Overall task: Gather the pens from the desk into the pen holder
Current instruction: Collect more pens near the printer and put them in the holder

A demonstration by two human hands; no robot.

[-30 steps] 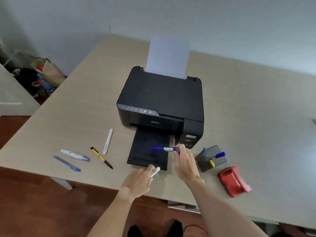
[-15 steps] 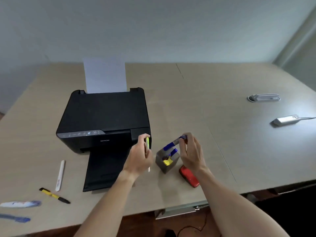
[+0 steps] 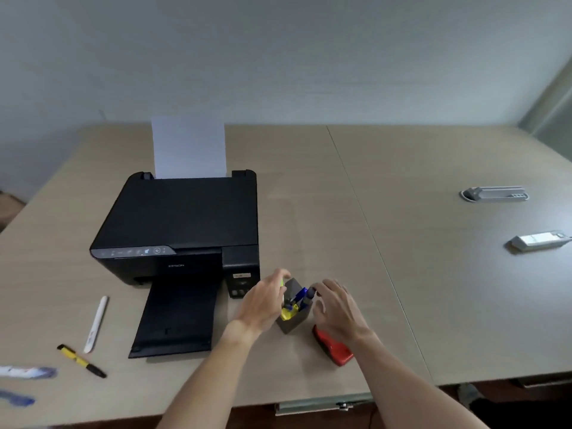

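Left hand [image 3: 263, 305] clamps a yellow-green pen [image 3: 282, 283]; right hand [image 3: 337, 308] fingers apart, releasing. Risk: crowding tips small grey box pen holder [image 3: 294, 323].

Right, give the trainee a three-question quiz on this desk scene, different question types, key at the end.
1. True or false: the pen holder stands between the left hand and right hand.
2. Which lies nearest the printer's tray? A) white pen B) yellow-and-black pen C) red object
3. Fill in: paper stands upright at the back of the ___.

Key: 1 true; 2 A; 3 printer.
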